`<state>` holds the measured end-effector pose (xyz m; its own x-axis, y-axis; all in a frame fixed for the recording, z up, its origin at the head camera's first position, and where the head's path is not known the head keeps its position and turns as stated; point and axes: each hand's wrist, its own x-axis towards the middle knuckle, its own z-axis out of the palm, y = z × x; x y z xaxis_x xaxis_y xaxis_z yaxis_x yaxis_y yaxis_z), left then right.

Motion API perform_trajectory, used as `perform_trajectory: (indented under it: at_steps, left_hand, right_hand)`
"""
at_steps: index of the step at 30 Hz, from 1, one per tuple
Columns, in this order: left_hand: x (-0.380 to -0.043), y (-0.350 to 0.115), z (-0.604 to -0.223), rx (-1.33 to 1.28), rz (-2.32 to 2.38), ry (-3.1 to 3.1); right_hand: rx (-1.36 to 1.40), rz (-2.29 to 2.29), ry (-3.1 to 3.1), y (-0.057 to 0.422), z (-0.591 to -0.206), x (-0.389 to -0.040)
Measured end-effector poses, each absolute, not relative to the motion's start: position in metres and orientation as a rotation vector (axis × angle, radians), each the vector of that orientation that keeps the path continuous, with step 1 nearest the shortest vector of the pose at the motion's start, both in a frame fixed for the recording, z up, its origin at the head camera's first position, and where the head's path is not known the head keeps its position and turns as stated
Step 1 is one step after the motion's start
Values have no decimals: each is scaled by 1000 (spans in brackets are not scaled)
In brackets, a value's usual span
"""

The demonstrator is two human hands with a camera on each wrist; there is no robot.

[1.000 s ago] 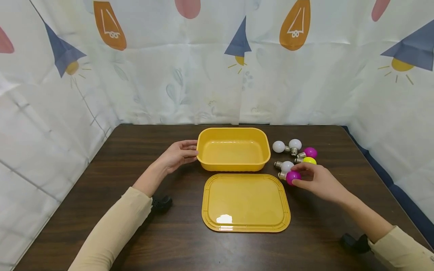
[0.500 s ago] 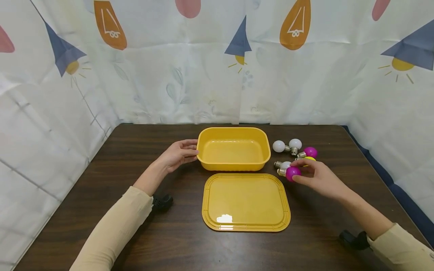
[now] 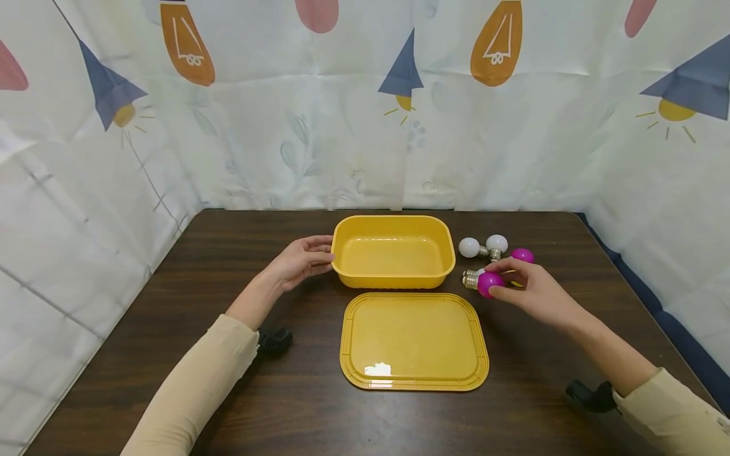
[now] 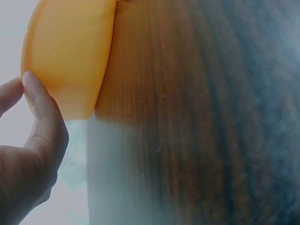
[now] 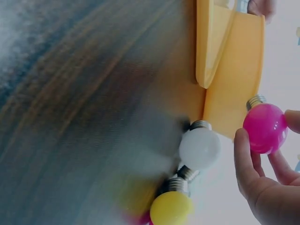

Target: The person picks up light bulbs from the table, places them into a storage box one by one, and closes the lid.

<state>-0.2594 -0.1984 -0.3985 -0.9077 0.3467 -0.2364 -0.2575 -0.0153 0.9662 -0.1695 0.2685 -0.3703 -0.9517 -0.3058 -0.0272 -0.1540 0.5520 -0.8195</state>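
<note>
My left hand [image 3: 299, 261] holds the left rim of a deep yellow tub [image 3: 393, 253]; in the left wrist view, fingertips lie on both sides of the tub's edge. My right hand [image 3: 536, 294] pinches a magenta light bulb [image 5: 265, 129] by its round globe, screw base pointing toward the tub. In the right wrist view this bulb is up off the table, with a white bulb [image 5: 200, 147] and a yellow bulb [image 5: 171, 209] standing out below it. From the head, the right fingers mostly cover the yellow bulb.
In front of the tub lies a flat yellow lid [image 3: 415, 342] with a raised rim. Two white bulbs [image 3: 496, 243] and another magenta bulb [image 3: 521, 255] rest right of the tub. Dark wooden table [image 3: 285, 405]; a printed curtain [image 3: 353, 145] hangs behind it.
My right hand has lifted the magenta bulb and shifted slightly up and left in the head view, now overlapping the white bulb behind. The left hand and tub stay put.
</note>
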Motion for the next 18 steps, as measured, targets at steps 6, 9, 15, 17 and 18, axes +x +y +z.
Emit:
perform_trajectory:
  at_steps: [6,9,15,17,18]
  left_hand:
    - [-259,-199,-398,97,1973,1860]
    - [-260,-199,-398,99,1970,1863]
    - [-261,-199,-398,91,1968,1851]
    - [-262,-199,-399,89,1966,1854]
    - [-262,-199,-399,89,1965,1855]
  right_hand:
    - [-390,-1398,2610,263,-365,-175]
    - [-408,-1409,2611,259,-365,-179]
    - [-405,-1427,2579,252,-364,-183]
    - [-391,-1435,2570,250,-364,-185]
    - [-386,-1440,2566,248,-364,-186]
